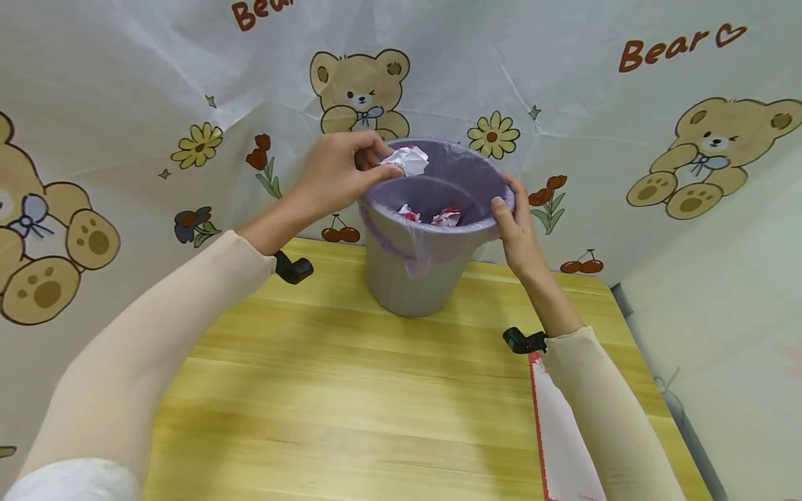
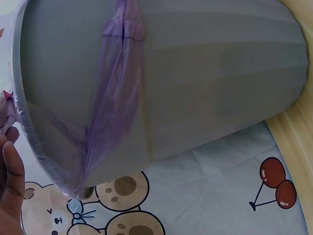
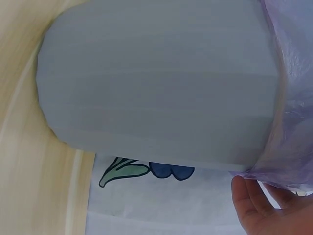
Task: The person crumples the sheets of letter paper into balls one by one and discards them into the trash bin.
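Observation:
A grey trash can (image 1: 410,278) lined with a thin purple bag (image 1: 460,167) stands upright at the back of the table. Above its left rim, my left hand (image 1: 341,170) pinches a crumpled white and red paper ball (image 1: 409,161) between thumb and fingers. More crumpled paper (image 1: 446,217) lies down inside the can. My right hand (image 1: 519,226) grips the can's right rim over the bag, thumb on the near side. In the right wrist view, the fingers of the right hand (image 3: 264,205) touch the bag's folded edge.
A flat sheet of paper with a red border (image 1: 564,435) lies at the right of the wooden table (image 1: 351,410), partly under the right forearm. Behind the can hangs a white cloth (image 1: 438,76) printed with bears and flowers. Each wrist wears a small black camera (image 1: 293,268).

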Available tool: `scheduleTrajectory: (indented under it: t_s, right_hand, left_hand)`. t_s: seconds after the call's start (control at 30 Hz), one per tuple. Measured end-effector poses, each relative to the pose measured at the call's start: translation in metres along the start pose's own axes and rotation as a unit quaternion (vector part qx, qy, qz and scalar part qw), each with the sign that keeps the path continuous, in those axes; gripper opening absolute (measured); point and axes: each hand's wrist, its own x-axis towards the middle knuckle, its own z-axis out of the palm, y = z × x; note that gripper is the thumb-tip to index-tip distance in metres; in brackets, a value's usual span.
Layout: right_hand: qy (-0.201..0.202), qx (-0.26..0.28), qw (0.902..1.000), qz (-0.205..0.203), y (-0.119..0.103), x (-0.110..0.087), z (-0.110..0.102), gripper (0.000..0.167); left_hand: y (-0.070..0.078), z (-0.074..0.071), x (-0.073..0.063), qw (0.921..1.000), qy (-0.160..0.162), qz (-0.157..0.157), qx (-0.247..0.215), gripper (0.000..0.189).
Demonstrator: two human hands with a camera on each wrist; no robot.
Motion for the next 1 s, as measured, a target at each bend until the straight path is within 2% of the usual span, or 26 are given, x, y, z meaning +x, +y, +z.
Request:
scheduleTrajectory:
  t_s: [0.13, 0.27, 0.43, 0.7, 0.87, 1.0]
  right_hand:
    - [0.002, 0.007, 0.9999, 0.015, 0.001, -0.001, -0.001, 0.062]
    - [0.001, 0.011, 0.9997, 0.02, 0.002, -0.001, 0.001, 0.061]
    - [0.001, 0.019, 0.9996, 0.02, 0.002, 0.001, 0.001, 0.061]
    - [-0.007, 0.046, 0.9987, 0.02, 0.003, 0.002, 0.004, 0.061]
    - [0.001, 0.034, 0.9991, 0.024, 0.003, 0.002, 0.002, 0.061]
    - [0.001, 0.03, 0.9992, 0.026, 0.003, 0.002, 0.002, 0.061]
  left_hand:
    - [0.0, 0.006, 0.012, 0.9998, -0.016, -0.008, 0.011, 0.025]
    - [-0.001, 0.009, 0.021, 0.9998, -0.017, 0.008, 0.01, 0.021]
    - [-0.002, 0.013, 0.029, 0.9981, -0.04, 0.015, 0.045, 0.021]
    - [0.0, 0.013, 0.039, 0.9896, -0.093, 0.032, 0.105, 0.021]
    - [0.005, 0.014, 0.053, 0.9799, -0.144, 0.024, 0.136, 0.022]
    - [0.007, 0.015, 0.061, 0.9739, -0.165, 0.012, 0.155, 0.021]
